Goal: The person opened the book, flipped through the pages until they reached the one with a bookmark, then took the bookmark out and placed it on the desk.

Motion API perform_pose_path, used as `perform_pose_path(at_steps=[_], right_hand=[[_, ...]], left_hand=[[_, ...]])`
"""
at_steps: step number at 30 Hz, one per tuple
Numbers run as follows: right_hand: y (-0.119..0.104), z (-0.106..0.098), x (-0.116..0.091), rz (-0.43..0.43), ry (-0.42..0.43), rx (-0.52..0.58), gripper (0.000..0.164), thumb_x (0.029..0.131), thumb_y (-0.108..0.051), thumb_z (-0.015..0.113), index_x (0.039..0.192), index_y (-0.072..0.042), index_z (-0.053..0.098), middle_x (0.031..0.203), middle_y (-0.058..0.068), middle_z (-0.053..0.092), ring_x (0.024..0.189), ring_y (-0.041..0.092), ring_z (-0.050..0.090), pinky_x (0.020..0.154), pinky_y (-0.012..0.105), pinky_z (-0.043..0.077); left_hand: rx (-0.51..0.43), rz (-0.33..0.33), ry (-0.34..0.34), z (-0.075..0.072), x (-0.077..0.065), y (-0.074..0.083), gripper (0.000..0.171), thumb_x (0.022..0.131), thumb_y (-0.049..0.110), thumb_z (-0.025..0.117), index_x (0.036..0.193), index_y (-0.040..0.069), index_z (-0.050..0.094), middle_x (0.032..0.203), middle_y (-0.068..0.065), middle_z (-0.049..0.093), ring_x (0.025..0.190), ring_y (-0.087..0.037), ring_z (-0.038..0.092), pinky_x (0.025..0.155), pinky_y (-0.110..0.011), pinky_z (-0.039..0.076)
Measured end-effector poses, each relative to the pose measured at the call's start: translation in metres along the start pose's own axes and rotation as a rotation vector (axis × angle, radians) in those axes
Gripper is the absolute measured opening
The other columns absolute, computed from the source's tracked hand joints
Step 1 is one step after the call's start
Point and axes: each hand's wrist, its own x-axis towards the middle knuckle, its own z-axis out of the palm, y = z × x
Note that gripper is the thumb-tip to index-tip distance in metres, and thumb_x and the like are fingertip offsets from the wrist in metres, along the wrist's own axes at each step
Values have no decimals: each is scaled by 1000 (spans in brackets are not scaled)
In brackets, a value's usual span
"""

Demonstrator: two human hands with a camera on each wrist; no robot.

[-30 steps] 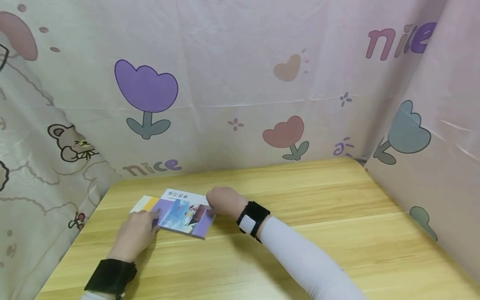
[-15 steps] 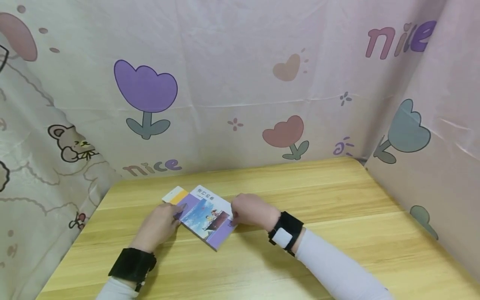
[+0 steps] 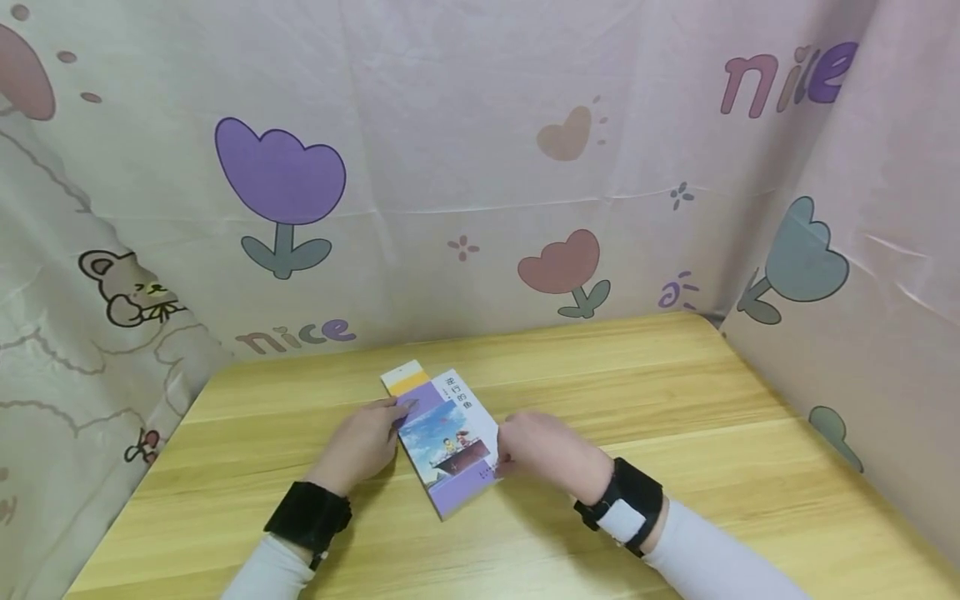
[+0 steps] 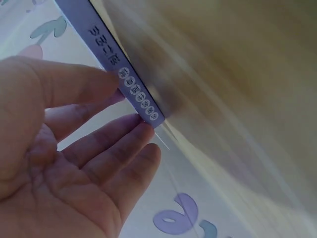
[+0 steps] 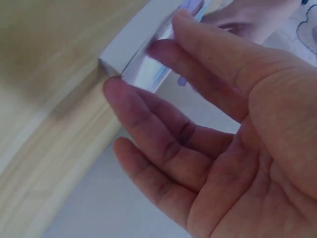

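A thin book [image 3: 450,442] with a purple and white cover and a blue-sky picture lies slanted on the wooden table. Past its far left end shows a white and yellow strip [image 3: 406,379]; whether it belongs to the book I cannot tell. My left hand [image 3: 358,446] holds the book's left side, and in the left wrist view its thumb lies against the lettered spine [image 4: 106,54]. On the opposite side, my right hand [image 3: 551,454] grips the edge near the lower right corner. The right wrist view has fingers about the white page edge [image 5: 133,42].
The wood-grain table [image 3: 637,400] extends well to the right of the book. Behind it hangs a pale curtain [image 3: 420,167] printed with flowers and lettering, which also covers both sides.
Both hands have moved right and slightly nearer with the book. It has turned clockwise, so its cover now slants more steeply, and the yellow strip has moved along with it.
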Motion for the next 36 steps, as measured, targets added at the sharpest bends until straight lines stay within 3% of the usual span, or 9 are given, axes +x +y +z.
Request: perform_pose_path(at_steps=[9,14,19,25,30,36], right_hand=[[-10,-7,-25,7,2,41,10,74,-21,80,68,-19,72,57,-17,51,49,0,35,43,16,34],[-11,-12,-33,-6,-11,92,6,74,-20,80,73,-17,75,58,-17,56,49,-3,36,42,14,34],[-13,-16,-40,-8,-37,98,9,73,-21,81,70,-17,74,55,-19,53,49,-4,33,40,13,32],[-14,-21,-44,55,-103,137,16,75,-21,80,63,-18,69,49,-18,43,45,-3,29,38,14,25],[-12,-23,-45,77,-122,161,15,76,-22,79,65,-17,70,53,-18,48,45,-2,35,39,14,31],[-6,-24,-44,153,-143,101,18,78,-30,77,74,-15,68,69,-9,61,55,2,48,51,20,45]], left_hand=[[-53,-8,-69,3,12,23,47,89,23,60,132,2,59,137,-24,48,123,-38,46,99,-48,40],[-39,12,-129,3,17,34,55,90,28,57,138,1,52,145,-22,39,129,-35,41,101,-45,38],[-39,36,-164,7,22,44,59,92,32,55,141,1,48,148,-21,35,130,-33,39,103,-44,36],[-26,64,-194,5,27,55,60,93,35,57,141,0,48,147,-20,37,130,-32,40,103,-45,37],[-6,53,-205,5,27,61,61,94,37,56,141,0,48,147,-19,37,130,-31,39,103,-45,36],[-13,60,-171,7,19,58,64,94,40,58,143,0,46,146,-19,39,130,-31,40,102,-45,37]])
